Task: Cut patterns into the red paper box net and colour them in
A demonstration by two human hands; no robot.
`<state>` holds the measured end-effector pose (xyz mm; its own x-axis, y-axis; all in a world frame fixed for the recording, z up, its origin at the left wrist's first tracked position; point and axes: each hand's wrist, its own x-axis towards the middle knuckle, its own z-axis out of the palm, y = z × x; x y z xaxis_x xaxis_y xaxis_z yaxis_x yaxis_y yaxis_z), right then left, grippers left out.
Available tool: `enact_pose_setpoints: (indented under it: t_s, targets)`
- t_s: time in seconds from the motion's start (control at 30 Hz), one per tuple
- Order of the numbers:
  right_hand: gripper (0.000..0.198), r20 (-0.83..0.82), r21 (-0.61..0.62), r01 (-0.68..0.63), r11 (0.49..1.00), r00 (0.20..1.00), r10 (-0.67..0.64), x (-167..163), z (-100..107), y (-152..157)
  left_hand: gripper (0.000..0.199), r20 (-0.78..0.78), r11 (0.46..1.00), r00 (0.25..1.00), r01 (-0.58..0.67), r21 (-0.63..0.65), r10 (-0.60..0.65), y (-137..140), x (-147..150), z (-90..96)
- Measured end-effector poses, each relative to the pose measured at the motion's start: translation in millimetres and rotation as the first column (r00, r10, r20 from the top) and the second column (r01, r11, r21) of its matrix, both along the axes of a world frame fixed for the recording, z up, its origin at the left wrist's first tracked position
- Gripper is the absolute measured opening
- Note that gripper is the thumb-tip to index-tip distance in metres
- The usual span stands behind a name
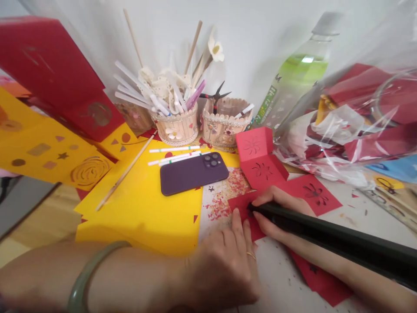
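My right hand (283, 202) grips a thick black pen-shaped tool (319, 234), its tip pressed to a piece of red paper (237, 202). On the lower edge of that paper rest the stretched fingertips of my left hand (224, 256), which wears a ring. The black tool and the hands hide much of the paper. Beyond my right hand, a folded red card (273, 169) bears flower-shaped cut-outs, and a red panel (329, 198) with a dark flower cut-out lies beside it. Under my right forearm is more red paper (325, 282).
A purple phone (185, 176) and white sticks (174, 149) lie on yellow paper (153, 217), near red scraps (218, 204). Behind stand decorated wooden pots (179, 126) and a bottle (293, 82). A clear plastic bag (358, 117) is at right; large cut-out cards (58, 69) rise at left.
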<state>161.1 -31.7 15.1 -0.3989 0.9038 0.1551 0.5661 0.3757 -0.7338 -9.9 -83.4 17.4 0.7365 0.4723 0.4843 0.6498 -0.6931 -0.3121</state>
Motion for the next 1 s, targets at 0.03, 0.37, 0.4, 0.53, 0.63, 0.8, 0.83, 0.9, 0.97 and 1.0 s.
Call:
enact_pose_setpoints:
  t_s: [0.03,0.37,0.4,0.53,0.63,0.8,0.83,0.9,0.97,1.0]
  targets:
    - [0.012,0.005,-0.005,-0.010,1.000,1.000,0.010,0.7,-0.9,0.0,0.021,0.000,1.000,1.000,-0.004,0.000,0.004,0.2,-0.1,0.5]
    - [0.011,0.050,-0.029,-0.076,0.997,0.996,0.077,-0.9,5.4,-2.1,0.022,-0.028,1.000,1.000,0.004,-0.020,-0.005,2.4,-1.1,0.8]
    - [0.010,0.058,-0.021,-0.067,0.998,0.996,0.068,-1.5,5.4,-2.6,0.022,-0.021,1.000,1.000,0.002,-0.012,-0.002,2.5,-1.1,0.6]
    - [0.011,0.112,0.108,-0.064,0.992,0.992,0.052,-2.8,1.8,-3.0,0.024,-0.032,1.000,0.999,-0.018,0.008,0.018,2.1,-0.6,-0.5]
    - [0.012,0.107,0.152,-0.105,0.983,0.990,0.089,-2.9,-1.2,-2.2,0.025,-0.058,1.000,0.998,-0.012,-0.003,0.012,1.9,-1.1,-1.2]
    - [0.013,0.094,0.151,-0.114,0.982,0.990,0.100,-3.0,-0.8,-1.0,0.025,-0.068,1.000,0.998,-0.009,-0.029,0.007,0.8,-2.1,-0.1]
    - [0.013,0.101,0.153,-0.116,0.981,0.990,0.101,-2.7,-0.2,-0.8,0.025,-0.071,1.000,0.997,-0.009,-0.030,0.007,0.6,-2.1,0.2]
    - [0.013,0.114,0.161,-0.132,0.978,0.987,0.115,-2.0,1.0,-0.3,0.025,-0.078,1.000,0.997,-0.008,-0.029,0.006,0.3,-2.2,0.5]
    - [0.013,0.127,0.170,-0.148,0.974,0.984,0.127,-1.1,1.7,0.2,0.025,-0.077,1.000,0.997,-0.016,-0.025,0.014,0.6,-2.4,0.5]
    - [0.013,0.129,0.169,-0.150,0.974,0.983,0.129,-0.6,1.7,0.3,0.025,-0.078,1.000,0.997,-0.017,-0.024,0.015,1.0,-2.6,0.4]
